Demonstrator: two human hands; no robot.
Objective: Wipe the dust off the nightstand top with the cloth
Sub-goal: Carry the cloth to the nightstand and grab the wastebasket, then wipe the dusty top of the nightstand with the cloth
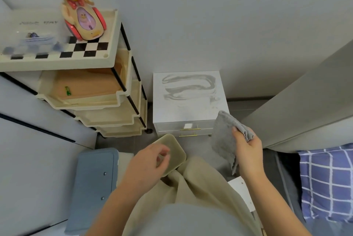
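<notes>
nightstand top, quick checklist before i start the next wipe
1. right hand grips cloth: ok
2. cloth touching top: not ok, it hangs in the air by the front right corner
3. top free of objects: ok, nothing stands on it
4. top clean: not ok, grey streaks run across its back half
5. left hand free: ok, holds nothing
</notes>
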